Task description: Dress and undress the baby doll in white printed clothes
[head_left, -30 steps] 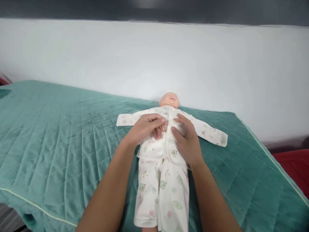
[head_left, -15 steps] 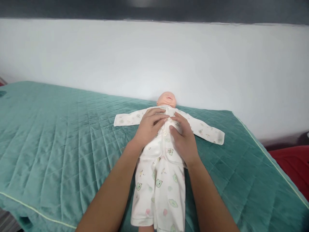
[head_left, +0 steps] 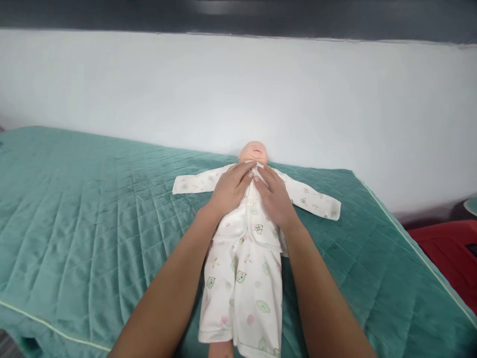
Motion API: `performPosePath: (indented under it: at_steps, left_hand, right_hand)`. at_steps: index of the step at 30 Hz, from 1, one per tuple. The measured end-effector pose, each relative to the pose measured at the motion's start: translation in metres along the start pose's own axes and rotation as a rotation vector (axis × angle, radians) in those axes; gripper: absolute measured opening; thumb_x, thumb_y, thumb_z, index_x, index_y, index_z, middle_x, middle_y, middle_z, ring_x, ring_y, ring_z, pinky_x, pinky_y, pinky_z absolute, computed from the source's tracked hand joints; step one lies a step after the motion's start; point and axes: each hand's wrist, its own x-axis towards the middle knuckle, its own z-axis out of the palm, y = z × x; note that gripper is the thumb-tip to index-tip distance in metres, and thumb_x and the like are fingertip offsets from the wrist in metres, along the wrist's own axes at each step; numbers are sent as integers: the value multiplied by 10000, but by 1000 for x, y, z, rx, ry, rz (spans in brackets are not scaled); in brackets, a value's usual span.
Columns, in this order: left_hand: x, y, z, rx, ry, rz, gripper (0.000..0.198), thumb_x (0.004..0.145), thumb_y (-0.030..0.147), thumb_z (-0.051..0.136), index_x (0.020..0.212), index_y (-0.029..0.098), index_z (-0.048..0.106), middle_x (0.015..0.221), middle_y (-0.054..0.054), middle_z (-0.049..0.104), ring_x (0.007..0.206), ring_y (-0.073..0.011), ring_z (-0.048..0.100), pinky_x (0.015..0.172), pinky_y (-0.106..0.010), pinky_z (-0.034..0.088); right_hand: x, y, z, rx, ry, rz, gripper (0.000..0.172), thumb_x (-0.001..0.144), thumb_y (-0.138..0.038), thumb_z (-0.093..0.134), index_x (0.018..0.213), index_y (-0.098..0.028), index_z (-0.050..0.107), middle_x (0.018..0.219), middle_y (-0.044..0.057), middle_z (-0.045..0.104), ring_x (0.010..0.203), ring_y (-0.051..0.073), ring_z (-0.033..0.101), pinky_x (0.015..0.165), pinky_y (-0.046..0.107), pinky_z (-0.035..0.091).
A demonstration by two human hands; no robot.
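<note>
While left hand (head_left: 228, 191) and right hand (head_left: 275, 199) cover a white printed-cloth shirt (head_left: 250, 216) toward twelve o'clock, tugging could skew it. Grip (obscured): can't tell.

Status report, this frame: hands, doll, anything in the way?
Left hand and right hand open, laid on upper front of shirt. Dressed doll face-up on green quilt, sleeves spread. Hands hide part of shirt.
</note>
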Motion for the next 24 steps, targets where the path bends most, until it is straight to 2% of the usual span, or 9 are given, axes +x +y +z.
performPosePath:
  at_steps: [6,11,18,24]
  left_hand:
    - [0,0,1,-22,17,-96,422,1005,350,400,1375,233,567,1438,-48,587,1372,-209,468,1170,-385,355]
    - [-1,0,0,-47,13,-122,429,1006,344,403,1385,222,565,1441,-52,586,1374,-207,459,1172,-388,349]
    - [-5,-4,0,-15,-12,-43,425,1007,389,420,1384,255,565,1480,-39,553,1400,-212,446,1206,-396,311]
    - [-4,-14,1,-35,-4,-15,464,1007,435,415,1407,236,543,1501,-53,533,1430,-204,423,1215,-383,304]
  right_hand:
    - [1,0,1,2,12,21,482,966,-530,454,1357,-288,597,1548,70,452,1462,281,350,1215,540,232]
    - [3,0,-1,-39,-23,-11,468,969,-530,455,1333,-286,620,1551,80,439,1472,271,334,1217,529,223]
    - [12,14,-4,44,-54,7,476,973,-569,422,1340,-338,618,1560,44,434,1486,274,317,1221,556,204]
    - [13,27,-4,111,-58,-80,508,962,-589,445,1377,-335,594,1582,5,418,1510,253,281,1247,514,177]
